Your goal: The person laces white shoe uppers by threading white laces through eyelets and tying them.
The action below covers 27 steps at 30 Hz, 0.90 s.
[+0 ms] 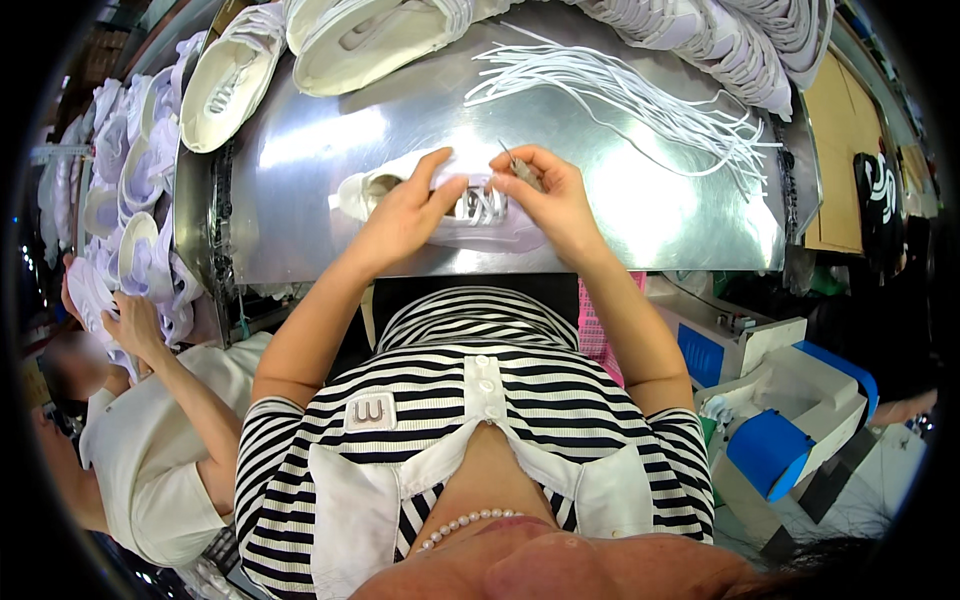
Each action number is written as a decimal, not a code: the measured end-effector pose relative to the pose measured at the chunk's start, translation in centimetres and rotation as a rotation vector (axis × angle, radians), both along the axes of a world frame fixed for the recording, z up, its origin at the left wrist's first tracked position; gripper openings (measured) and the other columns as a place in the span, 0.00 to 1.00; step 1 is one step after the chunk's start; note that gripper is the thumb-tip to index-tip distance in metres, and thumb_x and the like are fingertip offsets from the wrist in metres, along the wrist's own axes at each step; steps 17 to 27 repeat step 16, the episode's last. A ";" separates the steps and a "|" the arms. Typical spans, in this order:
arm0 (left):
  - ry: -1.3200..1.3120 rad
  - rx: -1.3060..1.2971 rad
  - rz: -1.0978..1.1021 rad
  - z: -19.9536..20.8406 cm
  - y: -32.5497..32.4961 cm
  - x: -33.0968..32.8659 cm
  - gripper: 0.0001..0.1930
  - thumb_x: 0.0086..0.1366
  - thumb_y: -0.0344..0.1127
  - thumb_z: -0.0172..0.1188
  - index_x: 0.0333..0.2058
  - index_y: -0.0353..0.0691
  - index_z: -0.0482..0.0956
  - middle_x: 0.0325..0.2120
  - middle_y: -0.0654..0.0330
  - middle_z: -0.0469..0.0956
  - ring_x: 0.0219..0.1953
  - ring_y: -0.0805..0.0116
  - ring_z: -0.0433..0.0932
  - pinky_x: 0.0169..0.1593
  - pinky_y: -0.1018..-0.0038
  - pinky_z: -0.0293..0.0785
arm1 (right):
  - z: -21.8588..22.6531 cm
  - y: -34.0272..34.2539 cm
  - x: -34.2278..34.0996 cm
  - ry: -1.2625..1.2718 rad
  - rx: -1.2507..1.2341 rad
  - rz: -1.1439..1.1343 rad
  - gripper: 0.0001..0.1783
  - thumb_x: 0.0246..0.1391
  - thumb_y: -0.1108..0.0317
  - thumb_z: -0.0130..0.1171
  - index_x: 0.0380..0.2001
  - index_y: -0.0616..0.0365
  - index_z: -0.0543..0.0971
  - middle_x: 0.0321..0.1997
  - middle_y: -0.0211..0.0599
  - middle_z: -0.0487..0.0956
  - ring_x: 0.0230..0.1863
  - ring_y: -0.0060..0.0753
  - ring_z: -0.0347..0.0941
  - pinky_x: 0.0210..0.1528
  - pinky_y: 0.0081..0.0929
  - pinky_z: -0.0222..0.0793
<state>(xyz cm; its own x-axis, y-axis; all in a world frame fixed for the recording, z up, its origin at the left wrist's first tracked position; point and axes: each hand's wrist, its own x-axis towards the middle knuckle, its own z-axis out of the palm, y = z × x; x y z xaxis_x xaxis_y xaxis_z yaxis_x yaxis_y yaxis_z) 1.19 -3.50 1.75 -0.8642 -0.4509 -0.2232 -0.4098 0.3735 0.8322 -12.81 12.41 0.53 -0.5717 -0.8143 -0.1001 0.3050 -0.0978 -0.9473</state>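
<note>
Nearest the camera, a black-and-white striped top [500,400] with a white collar is seen, and both bare forearms are stretched forward from it onto a shiny metal table [330,140]. A white sneaker [450,215] is laid on its side near the table's front edge, its heel toward the left, and it is worked on by both hands. The left hand [405,215] is laid over the middle of the shoe, with thumb and fingers curled against the upper beside the lacing, so the shoe is clasped there. The right hand [555,200] is set at the shoe's other end, with its fingertips pinched together on a thin lace end [512,160] that is pointed up and away from the eyelets. Farther back on the table, a loose bundle of white laces [620,95] is spread toward the right. Along the far edge, more white sneakers [300,45] are piled, some with their soles turned up. At the left, off the table, a second person in a white shirt [150,450] is seen, with a hand raised to a stack of pale shoes [130,200]. At the right, below the table, a white and blue machine [780,400] is placed.
</note>
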 end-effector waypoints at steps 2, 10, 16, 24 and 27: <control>0.037 0.041 0.096 -0.6 0.5 -0.6 0.31 0.66 0.54 0.59 0.58 0.36 0.70 0.35 0.47 0.83 0.39 0.49 0.82 0.47 0.65 0.74 | -1.4 -1.3 0.2 0.107 0.035 -0.086 0.09 0.54 0.72 0.64 0.39 0.62 0.81 0.34 0.26 0.81 0.35 0.15 0.73 0.39 0.17 0.69; 0.301 -0.382 0.191 -1.9 2.0 -0.7 0.22 0.56 0.51 0.70 0.44 0.44 0.81 0.15 0.58 0.76 0.22 0.59 0.77 0.40 0.67 0.67 | -0.9 -2.3 0.2 0.324 0.239 -0.031 0.09 0.51 0.68 0.65 0.34 0.59 0.82 0.30 0.31 0.81 0.28 0.23 0.73 0.33 0.23 0.68; 0.324 -0.423 0.199 -2.0 2.3 -0.3 0.21 0.54 0.49 0.71 0.43 0.46 0.82 0.14 0.60 0.75 0.22 0.61 0.76 0.40 0.68 0.65 | -0.4 -0.8 0.1 0.339 0.233 0.025 0.13 0.55 0.66 0.63 0.43 0.58 0.80 0.42 0.40 0.82 0.41 0.28 0.78 0.44 0.22 0.71; 0.324 -0.423 0.199 -2.0 2.3 -0.3 0.21 0.54 0.49 0.71 0.43 0.46 0.82 0.14 0.60 0.75 0.22 0.61 0.76 0.40 0.68 0.65 | -0.4 -0.8 0.1 0.339 0.233 0.025 0.13 0.55 0.66 0.63 0.43 0.58 0.80 0.42 0.40 0.82 0.41 0.28 0.78 0.44 0.22 0.71; 0.324 -0.423 0.199 -2.0 2.3 -0.3 0.21 0.54 0.49 0.71 0.43 0.46 0.82 0.14 0.60 0.75 0.22 0.61 0.76 0.40 0.68 0.65 | -0.4 -0.8 0.1 0.339 0.233 0.025 0.13 0.55 0.66 0.63 0.43 0.58 0.80 0.42 0.40 0.82 0.41 0.28 0.78 0.44 0.22 0.71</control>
